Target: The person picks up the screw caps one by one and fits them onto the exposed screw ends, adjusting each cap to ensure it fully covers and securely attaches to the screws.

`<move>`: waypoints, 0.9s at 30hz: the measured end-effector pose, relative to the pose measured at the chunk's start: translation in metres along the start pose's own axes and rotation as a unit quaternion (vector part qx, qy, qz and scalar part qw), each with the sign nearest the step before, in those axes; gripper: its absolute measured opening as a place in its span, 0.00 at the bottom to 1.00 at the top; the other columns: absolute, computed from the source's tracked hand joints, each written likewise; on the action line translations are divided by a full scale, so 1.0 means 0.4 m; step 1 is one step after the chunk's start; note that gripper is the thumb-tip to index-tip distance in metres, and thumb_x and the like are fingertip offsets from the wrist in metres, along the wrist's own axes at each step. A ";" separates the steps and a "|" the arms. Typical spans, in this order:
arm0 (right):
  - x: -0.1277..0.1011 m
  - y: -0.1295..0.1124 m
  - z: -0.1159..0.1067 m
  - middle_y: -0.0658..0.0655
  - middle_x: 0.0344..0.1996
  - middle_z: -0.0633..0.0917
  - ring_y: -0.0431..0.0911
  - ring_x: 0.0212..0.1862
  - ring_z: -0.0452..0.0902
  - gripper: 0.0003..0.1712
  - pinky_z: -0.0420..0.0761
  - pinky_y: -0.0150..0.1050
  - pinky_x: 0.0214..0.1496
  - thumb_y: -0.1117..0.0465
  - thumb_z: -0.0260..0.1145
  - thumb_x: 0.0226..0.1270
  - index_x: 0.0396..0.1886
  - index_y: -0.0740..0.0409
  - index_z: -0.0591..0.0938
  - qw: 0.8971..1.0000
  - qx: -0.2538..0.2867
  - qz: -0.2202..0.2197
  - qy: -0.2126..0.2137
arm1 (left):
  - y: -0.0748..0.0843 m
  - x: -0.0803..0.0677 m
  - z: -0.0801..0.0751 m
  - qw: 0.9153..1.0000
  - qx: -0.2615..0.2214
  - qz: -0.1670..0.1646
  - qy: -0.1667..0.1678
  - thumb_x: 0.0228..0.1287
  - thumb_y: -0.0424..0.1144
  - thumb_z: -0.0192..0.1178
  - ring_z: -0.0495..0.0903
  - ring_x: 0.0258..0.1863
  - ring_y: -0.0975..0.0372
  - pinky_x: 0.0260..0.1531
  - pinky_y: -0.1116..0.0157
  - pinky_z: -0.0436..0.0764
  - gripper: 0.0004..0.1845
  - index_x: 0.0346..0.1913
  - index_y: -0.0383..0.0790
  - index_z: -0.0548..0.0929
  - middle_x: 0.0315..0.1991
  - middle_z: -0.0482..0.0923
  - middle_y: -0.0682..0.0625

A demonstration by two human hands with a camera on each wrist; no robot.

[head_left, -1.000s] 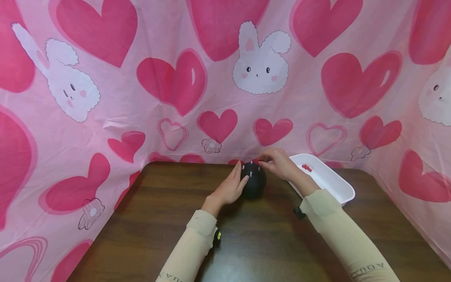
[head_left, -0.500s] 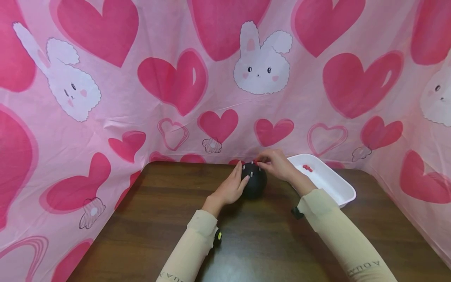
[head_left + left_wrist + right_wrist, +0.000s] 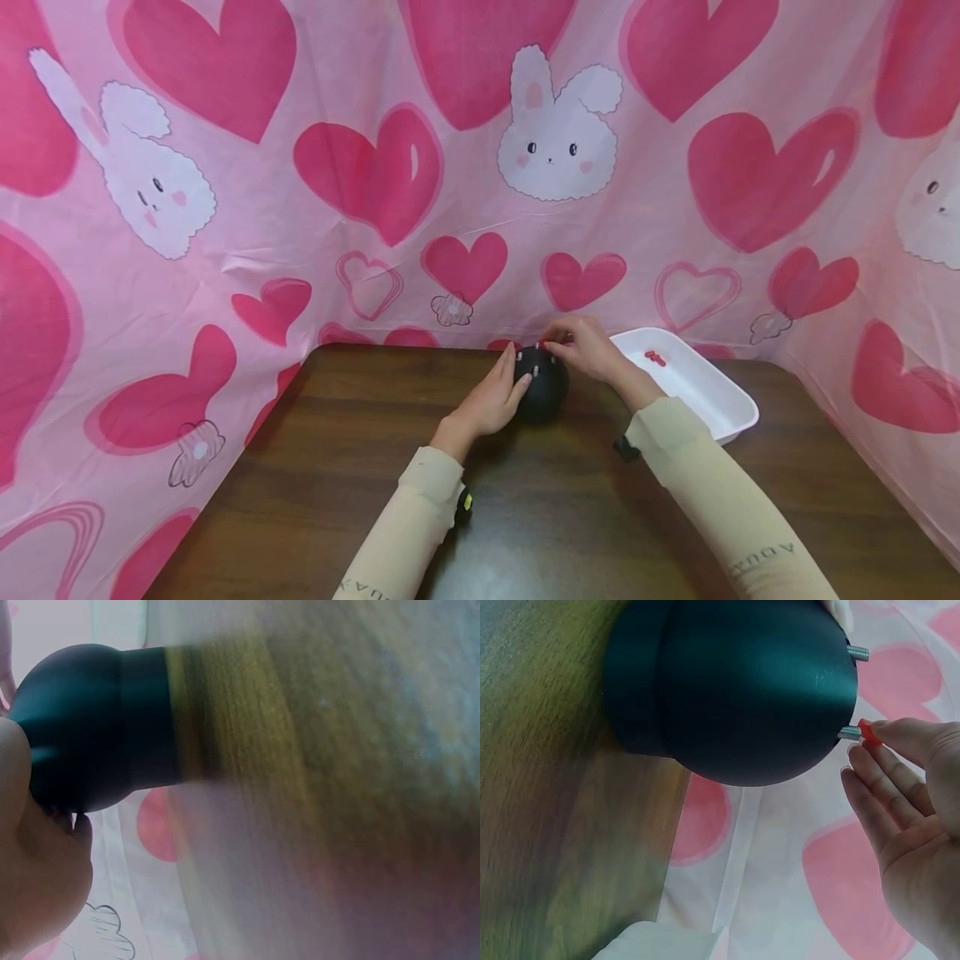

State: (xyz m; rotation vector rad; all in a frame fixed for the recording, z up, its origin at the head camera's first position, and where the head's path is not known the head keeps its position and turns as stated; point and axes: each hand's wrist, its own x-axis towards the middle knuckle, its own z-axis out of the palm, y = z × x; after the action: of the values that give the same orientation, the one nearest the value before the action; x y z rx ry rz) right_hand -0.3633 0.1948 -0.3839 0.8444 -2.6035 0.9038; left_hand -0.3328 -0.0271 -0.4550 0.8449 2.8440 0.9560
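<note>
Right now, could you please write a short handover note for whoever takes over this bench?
Left hand: steadies the black dome on the table.
Right hand: pinches a small red cap at the tip of a metal stud on the dome.
White tray, right of the dome, holds more red caps.
Done: nothing confirmed capped.
Left: at least one other stud is bare.

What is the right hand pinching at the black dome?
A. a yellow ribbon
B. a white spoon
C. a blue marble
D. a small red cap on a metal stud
D: in the right wrist view the right hand pinches a small red cap at the tip of a metal stud on the black dome.
</note>
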 end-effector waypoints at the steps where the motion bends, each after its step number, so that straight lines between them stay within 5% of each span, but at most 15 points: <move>1: 0.002 0.001 0.002 0.57 0.37 0.90 0.49 0.38 0.86 0.08 0.88 0.49 0.49 0.66 0.74 0.65 0.43 0.59 0.89 1.000 0.001 0.001 0.000 | 0.000 0.000 0.000 1.000 0.001 -0.001 0.000 0.82 0.60 0.37 0.43 0.82 0.56 0.78 0.58 0.50 0.42 0.83 0.38 0.37 0.84 0.37 0.45; 27: 0.020 0.005 0.038 0.58 0.35 0.89 0.50 0.36 0.85 0.07 0.88 0.48 0.45 0.67 0.74 0.64 0.42 0.60 0.89 0.999 -0.004 0.014 0.030 | -0.004 0.003 0.002 1.000 0.001 0.000 -0.002 0.81 0.61 0.37 0.44 0.82 0.56 0.78 0.57 0.51 0.43 0.83 0.35 0.40 0.84 0.37 0.46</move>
State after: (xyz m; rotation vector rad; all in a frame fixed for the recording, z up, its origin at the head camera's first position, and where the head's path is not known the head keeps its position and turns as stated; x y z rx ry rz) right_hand -0.3715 0.1828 -0.3934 0.7680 -2.5715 0.9128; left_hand -0.3343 -0.0273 -0.4564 0.8452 2.8426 0.9503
